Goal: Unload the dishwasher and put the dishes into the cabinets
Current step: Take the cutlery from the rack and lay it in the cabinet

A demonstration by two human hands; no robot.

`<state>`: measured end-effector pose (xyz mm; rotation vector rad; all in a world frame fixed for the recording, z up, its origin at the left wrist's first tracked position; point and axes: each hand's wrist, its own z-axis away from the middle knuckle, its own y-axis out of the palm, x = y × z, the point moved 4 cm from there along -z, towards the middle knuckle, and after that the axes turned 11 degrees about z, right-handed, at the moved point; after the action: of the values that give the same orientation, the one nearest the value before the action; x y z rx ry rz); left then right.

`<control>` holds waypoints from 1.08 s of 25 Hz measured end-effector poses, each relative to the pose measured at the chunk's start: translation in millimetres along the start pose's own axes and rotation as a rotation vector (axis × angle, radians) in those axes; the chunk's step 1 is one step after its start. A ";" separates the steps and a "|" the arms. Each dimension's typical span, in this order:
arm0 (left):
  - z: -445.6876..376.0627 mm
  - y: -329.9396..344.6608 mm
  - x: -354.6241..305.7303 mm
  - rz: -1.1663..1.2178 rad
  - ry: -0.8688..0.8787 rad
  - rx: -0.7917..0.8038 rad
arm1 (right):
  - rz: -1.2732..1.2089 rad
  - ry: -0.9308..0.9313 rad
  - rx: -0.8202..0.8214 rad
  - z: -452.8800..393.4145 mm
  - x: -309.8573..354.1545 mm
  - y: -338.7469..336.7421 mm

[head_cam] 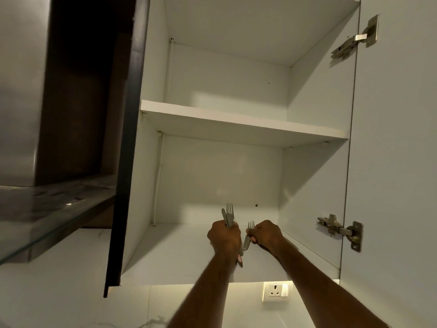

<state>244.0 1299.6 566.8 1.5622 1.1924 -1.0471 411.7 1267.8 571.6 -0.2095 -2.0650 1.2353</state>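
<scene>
Reaching up into the open white cabinet (pixel 151 245), both hands are over its bottom shelf (pixel 184 252). Left hand (pixel 224 237) is clenched around a bundle of cutlery: a fork (pixel 229 210) and a knife (pixel 224 215) project tines and blade upward above the fist, while handle ends, one with a red mark, protrude below the wrist. Right hand (pixel 266 234), just beside the left, grasps a second, smaller fork (pixel 249 233) with its tines pointing up and its handle hanging below the fingers. Whether any utensil touches the shelf cannot be determined. Middle shelf (pixel 236 121) sits above the hands. Open door (pixel 390 162), right of the cabinet, carries two metal hinges (pixel 340 229). A wall socket (pixel 275 292) sits below the cabinet.
</scene>
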 end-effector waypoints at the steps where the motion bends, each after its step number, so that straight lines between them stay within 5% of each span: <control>1: -1.2 0.7 0.5 -0.015 0.005 0.007 | 0.035 0.011 0.002 0.1 1.4 0.0; 6: -4.6 4.0 3.9 -0.034 0.001 0.030 | 0.155 -0.017 -0.033 6.5 5.9 -6.1; 22: -4.9 -30.8 0.8 0.074 -0.052 0.115 | -0.022 -0.095 -0.084 22.4 5.4 -9.9; 25: -3.3 -33.0 -1.5 0.129 -0.047 0.107 | -0.162 -0.145 -0.291 33.7 12.1 -22.5; 27: -2.7 -34.4 -2.8 0.155 -0.050 0.114 | -0.392 -0.242 -0.222 49.5 24.4 -27.1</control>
<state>210.2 1306.6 565.0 1.6781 0.9762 -1.0604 367.5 1229.9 591.5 0.2476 -2.3098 0.8255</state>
